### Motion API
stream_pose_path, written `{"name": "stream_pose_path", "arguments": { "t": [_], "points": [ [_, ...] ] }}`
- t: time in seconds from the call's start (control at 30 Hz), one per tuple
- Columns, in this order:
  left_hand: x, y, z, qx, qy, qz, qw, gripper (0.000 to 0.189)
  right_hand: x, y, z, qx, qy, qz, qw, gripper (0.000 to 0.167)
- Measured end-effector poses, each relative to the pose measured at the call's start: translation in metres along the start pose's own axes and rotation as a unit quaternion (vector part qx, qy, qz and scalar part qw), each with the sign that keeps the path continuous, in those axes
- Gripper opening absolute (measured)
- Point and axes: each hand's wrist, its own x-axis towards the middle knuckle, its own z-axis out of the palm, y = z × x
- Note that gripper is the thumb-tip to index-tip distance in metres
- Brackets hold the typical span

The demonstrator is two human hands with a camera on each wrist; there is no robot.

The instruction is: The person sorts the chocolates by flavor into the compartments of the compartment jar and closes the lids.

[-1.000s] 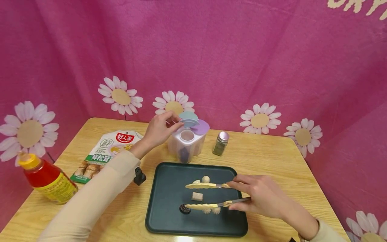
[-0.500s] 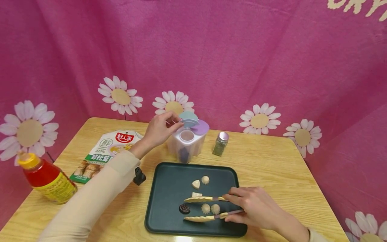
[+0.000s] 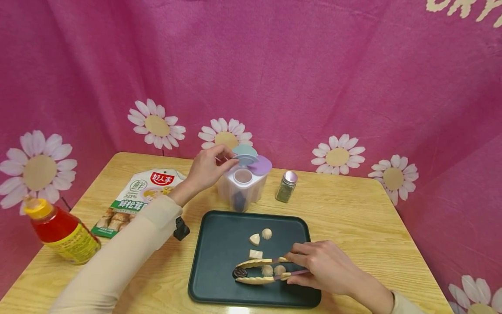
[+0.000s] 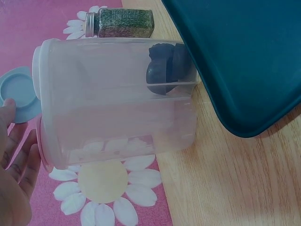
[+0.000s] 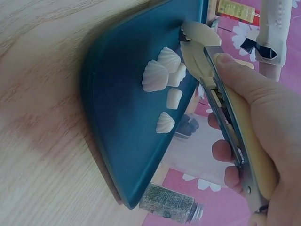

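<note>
Wood-grain table [image 3: 353, 209], scalloped tongs [image 3: 259, 271], ridged dumplings [image 3: 273, 270]

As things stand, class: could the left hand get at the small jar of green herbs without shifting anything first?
Probably not directly. The left hand holds a lid flap of the clear container, which stands between it and the herb jar; it would have to let go and reach over or round.

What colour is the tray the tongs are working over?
Dark teal-green: the tray shows it best in the head view.
</note>
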Motion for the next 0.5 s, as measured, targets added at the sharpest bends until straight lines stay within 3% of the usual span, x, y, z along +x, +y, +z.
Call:
{"name": "stream_pose_path", "arguments": {
  "t": [0.27, 0.5],
  "points": [
    [0.0, 0.002, 0.0, -0.001, 0.006, -0.001, 1.0, 0.017, -0.001, 0.003, -0.001, 0.012, 0.002, 0.007, 0.9999, 0.035],
    [-0.001, 0.003, -0.001, 0.0, 0.002, -0.004, 1.0, 0.018, 0.005, 0.02, -0.012, 0.011, 0.078, 0.018, 0.9967, 0.041]
  ]
}}
